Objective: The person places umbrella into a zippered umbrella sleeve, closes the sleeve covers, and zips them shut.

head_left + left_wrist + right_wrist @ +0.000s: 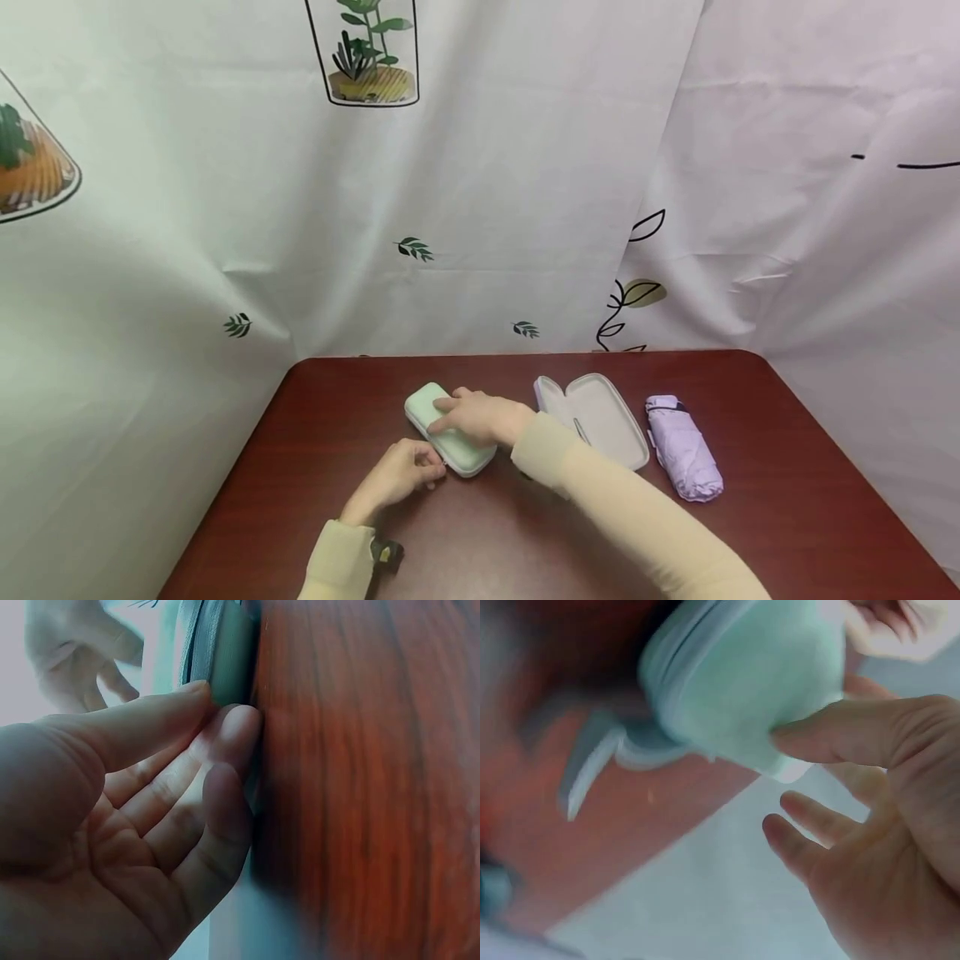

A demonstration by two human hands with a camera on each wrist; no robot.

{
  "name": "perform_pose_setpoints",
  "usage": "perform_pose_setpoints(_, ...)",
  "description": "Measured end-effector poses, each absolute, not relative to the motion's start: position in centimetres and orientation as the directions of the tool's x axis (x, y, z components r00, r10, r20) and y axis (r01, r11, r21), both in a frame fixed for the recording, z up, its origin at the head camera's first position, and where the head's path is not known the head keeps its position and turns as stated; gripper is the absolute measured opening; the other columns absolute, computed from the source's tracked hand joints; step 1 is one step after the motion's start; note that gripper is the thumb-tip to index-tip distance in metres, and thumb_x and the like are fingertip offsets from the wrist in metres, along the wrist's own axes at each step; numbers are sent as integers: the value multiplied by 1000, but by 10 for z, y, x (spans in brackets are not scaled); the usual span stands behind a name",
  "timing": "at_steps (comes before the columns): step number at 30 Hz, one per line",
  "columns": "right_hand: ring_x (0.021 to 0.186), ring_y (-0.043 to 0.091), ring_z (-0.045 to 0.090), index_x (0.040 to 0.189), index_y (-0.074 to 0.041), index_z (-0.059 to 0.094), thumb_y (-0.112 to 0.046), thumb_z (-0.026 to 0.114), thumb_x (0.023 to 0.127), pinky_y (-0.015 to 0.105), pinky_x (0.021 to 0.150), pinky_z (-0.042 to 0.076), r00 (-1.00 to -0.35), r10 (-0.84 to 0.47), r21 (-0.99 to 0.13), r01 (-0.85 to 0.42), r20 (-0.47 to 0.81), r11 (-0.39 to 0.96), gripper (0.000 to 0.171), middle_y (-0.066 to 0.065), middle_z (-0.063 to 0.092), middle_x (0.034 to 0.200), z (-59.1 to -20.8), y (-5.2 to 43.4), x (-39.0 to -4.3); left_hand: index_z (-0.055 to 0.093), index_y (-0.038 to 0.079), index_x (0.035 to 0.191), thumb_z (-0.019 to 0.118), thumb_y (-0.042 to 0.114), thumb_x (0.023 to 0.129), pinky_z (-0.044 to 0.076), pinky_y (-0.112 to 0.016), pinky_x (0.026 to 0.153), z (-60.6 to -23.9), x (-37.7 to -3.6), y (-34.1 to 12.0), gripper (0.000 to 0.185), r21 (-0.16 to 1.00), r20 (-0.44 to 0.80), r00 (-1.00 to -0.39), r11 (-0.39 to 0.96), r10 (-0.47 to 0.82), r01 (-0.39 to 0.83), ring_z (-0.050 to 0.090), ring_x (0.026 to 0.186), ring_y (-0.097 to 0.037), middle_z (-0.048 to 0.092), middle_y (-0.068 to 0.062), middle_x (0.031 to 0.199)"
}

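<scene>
A closed mint green zip case lies slantwise on the dark red table. My right hand rests flat on its top; in the right wrist view the thumb touches the case and the other fingers spread free. My left hand is at the case's near end. In the left wrist view its thumb and fingertips close on the case's edge by the zip seam.
An open lilac-grey case lies right of my right hand, and a folded lilac umbrella lies further right. A printed white curtain hangs close behind and beside the table.
</scene>
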State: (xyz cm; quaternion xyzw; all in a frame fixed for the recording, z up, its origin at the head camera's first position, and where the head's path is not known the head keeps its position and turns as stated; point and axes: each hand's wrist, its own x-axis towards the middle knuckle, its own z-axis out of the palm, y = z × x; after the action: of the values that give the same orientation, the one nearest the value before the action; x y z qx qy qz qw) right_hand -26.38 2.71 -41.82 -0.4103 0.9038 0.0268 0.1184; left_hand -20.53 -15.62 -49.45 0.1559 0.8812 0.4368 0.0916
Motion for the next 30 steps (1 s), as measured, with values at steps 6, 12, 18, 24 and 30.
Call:
perform_pose_setpoints(6, 135, 30, 37, 136, -50, 49, -8, 60, 93, 45, 96, 44, -614, -756, 157, -789, -226, 594, 61, -4, 39, 151, -421, 26, -266, 68, 8, 77, 71, 10, 88, 44, -27, 53, -495, -205, -157, 12, 806, -26, -940, 563, 340, 181, 56, 58, -14, 64, 1, 64)
perform_pose_setpoints(12, 142, 31, 27, 140, -51, 45, -5, 63, 92, 48, 103, 38, -636, -741, 92, -769, -214, 633, 70, -4, 33, 155, -424, 32, -273, 65, 7, 75, 71, 8, 87, 44, -26, 53, -494, -205, -162, 13, 796, 22, -952, 570, 304, 201, 59, 58, -16, 65, -1, 65)
perform_pose_setpoints(18, 143, 27, 26, 142, -49, 45, -10, 80, 81, 46, 98, 43, -679, -697, 37, -722, -229, 691, 80, -4, 30, 157, -424, 36, -277, 63, 10, 74, 72, 6, 86, 44, -27, 53, -491, -205, -168, 15, 769, 45, -951, 597, 305, 228, 56, 58, -14, 62, 0, 65)
perform_pose_setpoints(24, 141, 27, 29, 143, -43, 47, -18, 89, 70, 42, 95, 45, -681, -700, -1, -716, -216, 698, 88, -1, 31, 156, -428, 37, -281, 65, 10, 75, 71, 7, 85, 43, -27, 54, -487, -202, -176, 12, 747, 41, -948, 621, 315, 239, 55, 58, -11, 62, 3, 65)
perform_pose_setpoints(30, 145, 24, 22, 144, -32, 48, -22, 90, 69, 39, 100, 41, -670, -719, -136, -708, -181, 693, 86, 6, 30, 157, -434, 39, -282, 64, 10, 73, 70, 4, 83, 44, -28, 54, -487, -201, -186, 12, 749, 21, -964, 635, 266, 192, 57, 59, -15, 63, 2, 65)
